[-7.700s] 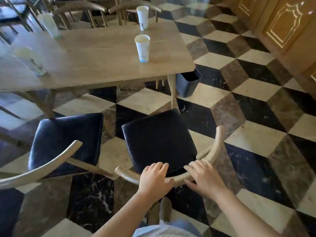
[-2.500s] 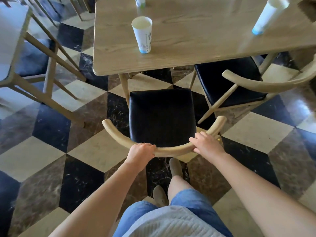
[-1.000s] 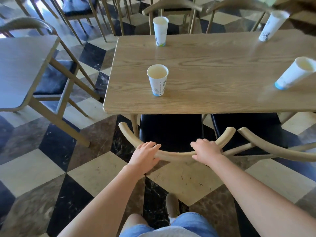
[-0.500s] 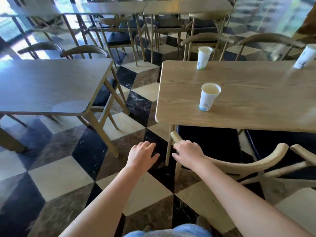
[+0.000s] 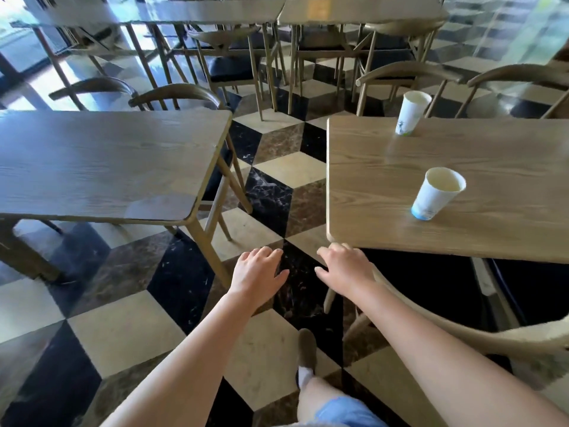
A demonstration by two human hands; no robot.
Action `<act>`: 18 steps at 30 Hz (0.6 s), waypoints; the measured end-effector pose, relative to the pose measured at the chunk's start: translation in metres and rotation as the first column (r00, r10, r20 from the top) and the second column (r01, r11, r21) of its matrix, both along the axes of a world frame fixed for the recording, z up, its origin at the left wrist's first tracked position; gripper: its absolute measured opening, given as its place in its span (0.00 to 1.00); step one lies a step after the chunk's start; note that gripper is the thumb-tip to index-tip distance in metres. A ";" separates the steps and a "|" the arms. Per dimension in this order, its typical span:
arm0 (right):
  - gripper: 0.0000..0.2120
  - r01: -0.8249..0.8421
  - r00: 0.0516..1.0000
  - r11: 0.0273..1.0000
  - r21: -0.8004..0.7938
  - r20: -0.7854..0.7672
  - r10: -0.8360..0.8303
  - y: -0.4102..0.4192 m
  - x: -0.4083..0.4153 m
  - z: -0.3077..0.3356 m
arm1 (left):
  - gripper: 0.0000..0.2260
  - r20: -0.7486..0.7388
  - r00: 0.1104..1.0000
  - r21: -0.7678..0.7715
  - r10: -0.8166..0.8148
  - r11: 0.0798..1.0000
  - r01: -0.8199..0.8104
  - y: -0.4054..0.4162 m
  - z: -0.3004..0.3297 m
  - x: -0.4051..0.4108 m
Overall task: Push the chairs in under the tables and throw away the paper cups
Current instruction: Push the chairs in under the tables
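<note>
A light wooden table (image 5: 369, 211) stands at the right with two white paper cups on it, a near cup (image 5: 437, 194) and a far cup (image 5: 411, 114) by the back edge. Under its near edge sits a chair with a black seat (image 5: 431, 288); its curved wooden back (image 5: 462, 328) sticks out toward me. My right hand (image 5: 341, 269) hovers with fingers spread over the left end of that chair back, just below the table's near-left corner. My left hand (image 5: 257, 272) is open over the floor, beside the right hand, holding nothing.
A darker wooden table (image 5: 107, 164) stands to the left with chairs (image 5: 175, 94) tucked behind it. Between the two tables runs an aisle of checkered floor (image 5: 271, 192). More tables and chairs (image 5: 234, 57) crowd the back. My foot (image 5: 306, 349) is on the floor below my hands.
The chair went in under the table. My left hand came off its back, then my right hand opened at the back's left end. The view swung left toward the aisle.
</note>
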State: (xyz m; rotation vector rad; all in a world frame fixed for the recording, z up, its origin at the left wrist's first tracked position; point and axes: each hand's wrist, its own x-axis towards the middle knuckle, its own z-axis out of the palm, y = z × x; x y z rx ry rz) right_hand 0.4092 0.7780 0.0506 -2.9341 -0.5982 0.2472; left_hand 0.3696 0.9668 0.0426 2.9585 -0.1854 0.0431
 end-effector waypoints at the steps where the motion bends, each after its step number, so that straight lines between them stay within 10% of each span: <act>1: 0.15 0.001 1.000 1.000 0.005 -0.003 -0.001 0.006 0.015 0.000 | 0.19 0.005 1.000 0.003 -0.003 1.000 0.003 0.005 0.001 0.013; 18: 0.15 0.029 0.998 0.999 0.039 0.055 -0.031 0.086 0.298 0.014 | 0.19 0.055 0.999 -0.026 -0.004 1.000 0.005 0.070 0.024 0.306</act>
